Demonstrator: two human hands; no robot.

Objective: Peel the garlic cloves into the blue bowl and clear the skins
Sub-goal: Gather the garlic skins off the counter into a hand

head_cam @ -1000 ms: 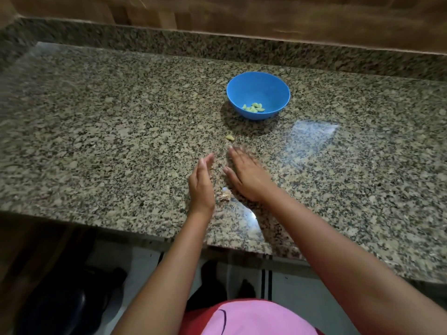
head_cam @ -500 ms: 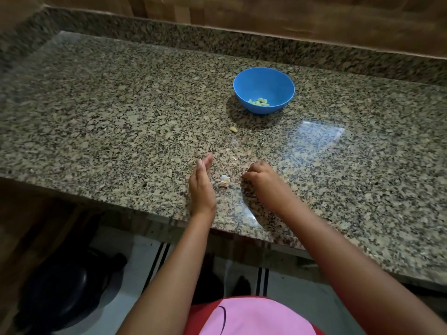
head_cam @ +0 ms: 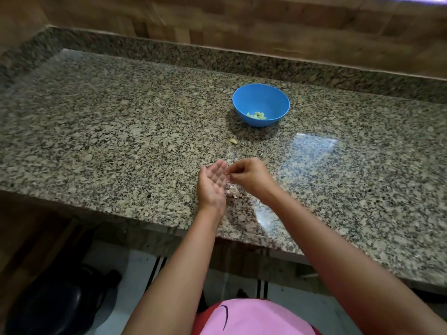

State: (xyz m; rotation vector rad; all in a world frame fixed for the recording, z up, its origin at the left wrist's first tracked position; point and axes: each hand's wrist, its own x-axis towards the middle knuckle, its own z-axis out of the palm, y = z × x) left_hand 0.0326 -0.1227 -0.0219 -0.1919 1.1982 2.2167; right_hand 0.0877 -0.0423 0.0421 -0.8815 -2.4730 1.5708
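Left hand [head_cam: 212, 183] spread open, palm up; right hand [head_cam: 250, 175] pinches a pale skin scrap [head_cam: 227, 174] beside its fingertips, above skins [head_cam: 231, 191] on the bench [head_cam: 121, 141].

blue bowl [head_cam: 261, 97]: upright, peeled cloves [head_cam: 257, 115] inside | loose clove [head_cam: 233, 141]: near bowl | skins [head_cam: 232, 190]: small heap, well apart

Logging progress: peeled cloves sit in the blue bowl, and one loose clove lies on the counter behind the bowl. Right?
Not quite: the head view shows the loose clove on the counter in front of the blue bowl, on the person's side. Peeled cloves do sit in the bowl.
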